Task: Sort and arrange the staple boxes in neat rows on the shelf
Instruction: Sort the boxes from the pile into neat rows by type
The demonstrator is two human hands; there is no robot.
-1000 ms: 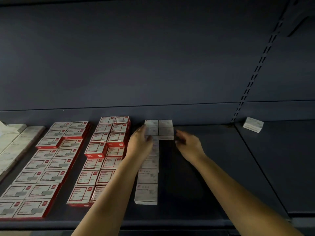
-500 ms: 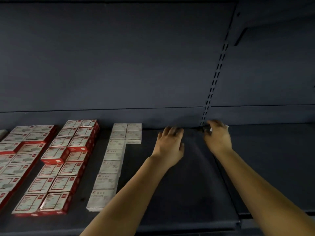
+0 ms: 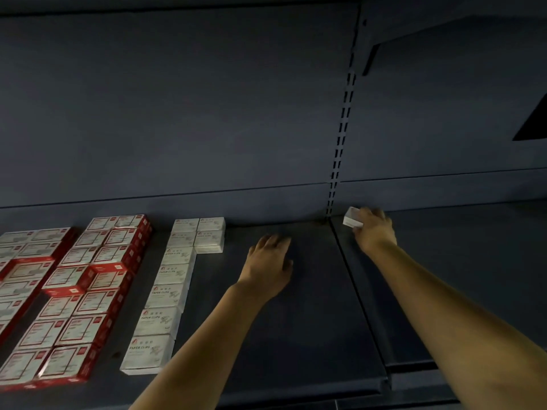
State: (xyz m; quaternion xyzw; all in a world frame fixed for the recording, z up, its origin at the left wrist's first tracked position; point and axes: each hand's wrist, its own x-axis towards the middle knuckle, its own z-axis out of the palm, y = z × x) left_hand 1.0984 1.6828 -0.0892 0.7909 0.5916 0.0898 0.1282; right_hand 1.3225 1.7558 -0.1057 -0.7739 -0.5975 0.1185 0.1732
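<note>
— From the head view, what are the hands doing?

— The right hand [image 3: 373, 230] is far back on the shelf [image 3: 296, 335], fingers curled around a small white box [image 3: 352, 218] beside the slotted upright [image 3: 340, 137]. The box is tilted; I can't tell whether it is lifted off the shelf.

— And the other hand?

— The left hand [image 3: 270, 266] is over bare shelf with relaxed fingers, holding nothing. I cannot tell if it touches the shelf.

— Where are the other boxes?

— To the left. White boxes [image 3: 165, 294] form one column running front to back, with a second short column of two beside it at the rear. Further left, red-and-white boxes [image 3: 88, 294] lie in rows, some stacked a layer higher, running off the left edge.
</note>
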